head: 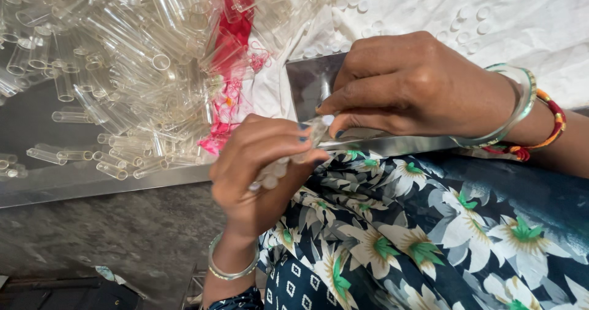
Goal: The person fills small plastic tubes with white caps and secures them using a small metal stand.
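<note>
My left hand (257, 169) is closed around a small bunch of clear plastic tubes (279, 166), held just above my lap. My right hand (405, 86) pinches a small white cap (327, 120) against the top end of one tube in that bunch. Both hands meet over the front rim of a shiny metal tray (92, 184). Bangles circle both wrists.
A big heap of clear plastic tubes (135, 58) fills the tray's left side, with a red and white cloth (236, 46) under it. Small white caps (466, 22) lie on the white cloth at the upper right. Floral dark fabric (429, 236) covers my lap.
</note>
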